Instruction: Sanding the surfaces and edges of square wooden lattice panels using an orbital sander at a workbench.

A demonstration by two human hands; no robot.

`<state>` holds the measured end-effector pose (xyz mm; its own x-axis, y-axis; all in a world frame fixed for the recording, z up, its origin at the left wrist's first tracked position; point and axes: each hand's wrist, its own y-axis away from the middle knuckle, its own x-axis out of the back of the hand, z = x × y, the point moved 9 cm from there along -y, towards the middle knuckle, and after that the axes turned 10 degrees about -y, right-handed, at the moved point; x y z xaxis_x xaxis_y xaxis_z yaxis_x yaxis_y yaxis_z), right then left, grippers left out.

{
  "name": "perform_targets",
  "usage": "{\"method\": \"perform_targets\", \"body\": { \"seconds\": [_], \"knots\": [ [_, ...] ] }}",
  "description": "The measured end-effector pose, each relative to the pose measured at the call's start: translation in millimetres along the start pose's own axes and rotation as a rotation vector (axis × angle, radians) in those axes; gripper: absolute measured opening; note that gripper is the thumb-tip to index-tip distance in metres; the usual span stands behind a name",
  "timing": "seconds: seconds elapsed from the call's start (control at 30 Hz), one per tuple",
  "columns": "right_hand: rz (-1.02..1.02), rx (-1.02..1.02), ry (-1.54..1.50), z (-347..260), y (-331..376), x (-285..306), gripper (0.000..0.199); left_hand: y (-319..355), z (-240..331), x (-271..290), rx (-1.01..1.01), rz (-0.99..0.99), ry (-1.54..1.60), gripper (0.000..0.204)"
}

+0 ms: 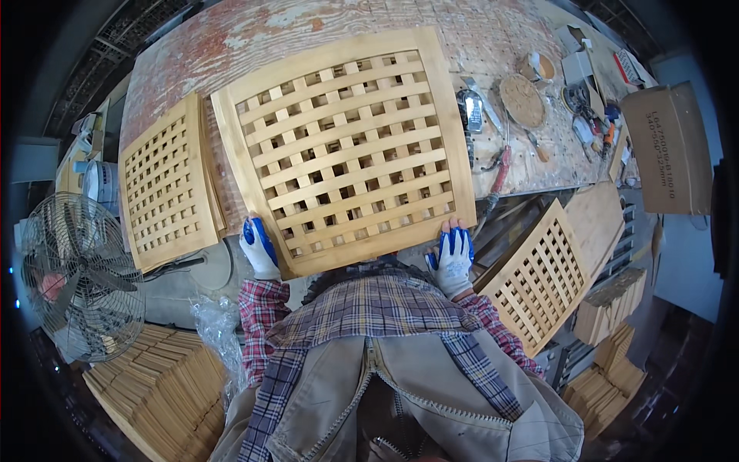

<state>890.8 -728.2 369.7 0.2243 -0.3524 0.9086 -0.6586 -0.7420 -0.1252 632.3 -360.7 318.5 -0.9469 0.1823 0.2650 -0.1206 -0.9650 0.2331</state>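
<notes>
A square wooden lattice panel lies in front of me, its near edge reaching past the workbench toward my body. My left hand, in a white and blue work glove, grips the panel's near left corner. At the near right corner my right hand holds the frame, gloved the same way with some fingertips bare. Both thumbs and parts of the fingers are hidden. Left of this panel sits a stack of similar lattice panels. Another lattice panel leans low on the right.
On the worn workbench to the right are a round tub of brown paste, a red-handled tool and other hand tools. A wire-cage fan stands left. Stacked wooden pieces lie low left; a cardboard box is far right.
</notes>
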Motion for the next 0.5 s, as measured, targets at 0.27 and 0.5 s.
{"method": "perform_targets", "body": {
  "seconds": [0.27,0.5],
  "knots": [
    [0.015,0.011,-0.017,-1,-2,1,0.077,-1,6,0,-0.085,-0.013,-0.068,0.031],
    [0.002,0.015,-0.001,-2,-4,3,0.078,0,10,-1,-0.103,-0.042,-0.130,0.031]
  ]
}}
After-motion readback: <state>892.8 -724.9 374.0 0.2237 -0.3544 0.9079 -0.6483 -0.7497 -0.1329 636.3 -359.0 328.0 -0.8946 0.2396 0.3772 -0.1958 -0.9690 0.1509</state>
